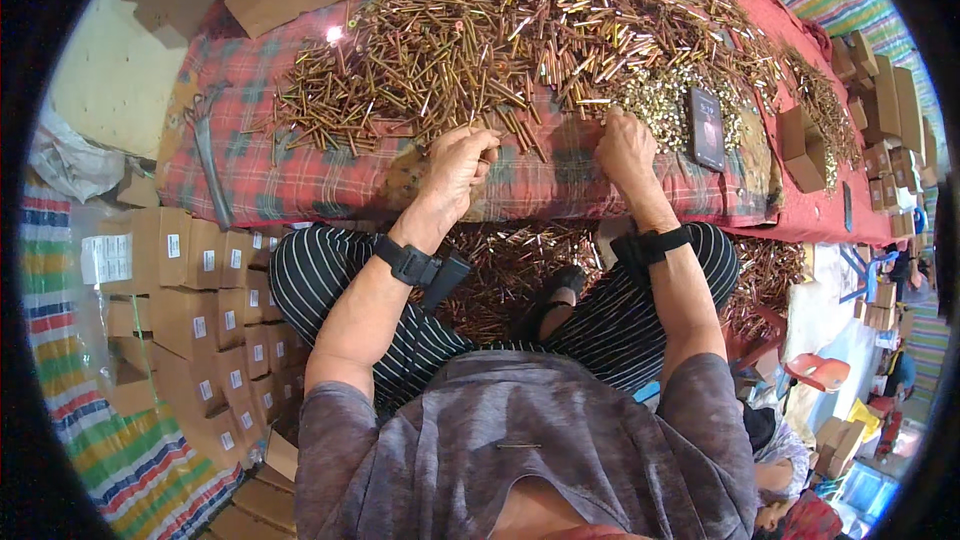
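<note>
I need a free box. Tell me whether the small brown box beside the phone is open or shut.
Open: the small brown box right of the phone shows raised flaps. Whether it holds anything, I cannot tell.

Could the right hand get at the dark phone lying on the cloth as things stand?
Probably yes. The right hand rests at the near edge of the screw pile, and the phone lies face up just to its right on the red checked cloth, with only small loose pieces between.

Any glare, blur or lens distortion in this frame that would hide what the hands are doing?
Head view: a glare spot on the bolt pile, strong fisheye bending with black corners, otherwise even light; left hand and right hand are sharp, though fingertips are buried among bolts.
</note>
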Motion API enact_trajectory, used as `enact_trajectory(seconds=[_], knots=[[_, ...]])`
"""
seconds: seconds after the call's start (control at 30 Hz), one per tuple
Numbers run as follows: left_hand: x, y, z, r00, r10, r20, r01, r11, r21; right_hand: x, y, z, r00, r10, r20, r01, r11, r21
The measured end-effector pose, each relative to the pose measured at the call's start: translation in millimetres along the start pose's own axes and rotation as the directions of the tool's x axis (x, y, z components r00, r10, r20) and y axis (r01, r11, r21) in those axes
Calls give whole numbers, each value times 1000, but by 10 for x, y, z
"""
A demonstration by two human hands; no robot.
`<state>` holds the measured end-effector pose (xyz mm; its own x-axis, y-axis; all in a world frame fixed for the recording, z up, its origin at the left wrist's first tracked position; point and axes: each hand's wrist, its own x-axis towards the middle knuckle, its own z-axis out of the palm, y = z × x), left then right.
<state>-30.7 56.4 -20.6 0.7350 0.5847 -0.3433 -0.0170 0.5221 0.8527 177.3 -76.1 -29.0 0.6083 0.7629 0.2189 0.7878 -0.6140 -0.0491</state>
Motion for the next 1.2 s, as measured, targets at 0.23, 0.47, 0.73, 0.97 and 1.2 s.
enact_trajectory(seconds=[0.23, 0.47, 0.73, 0.97, 1.2], knots=[[20, -22, 29, 1000, -16, -8, 16, 1000, -6, -46, -34, -16, 974, -178, -139, 210, 940, 269], [61, -52, 115, 999, -29, 13, 29, 1000, 7, -72, -56, 40, 984, -176, -19, 176, 963, 204], [10, 4, 147, 997, -36, 64, 39, 998, -46, -137, -331, -230, 960, -143, 242, -209, 211, 955], [-33, 79, 183, 987, -31, 158, 44, 996, -77, -257, -569, -275, 959, -183, 215, -229, -57, 972], [-24, 85, 147, 985, 41, 167, -56, 994, 90, -310, -595, -265, 972, -201, 122, -105, 96, 990]])
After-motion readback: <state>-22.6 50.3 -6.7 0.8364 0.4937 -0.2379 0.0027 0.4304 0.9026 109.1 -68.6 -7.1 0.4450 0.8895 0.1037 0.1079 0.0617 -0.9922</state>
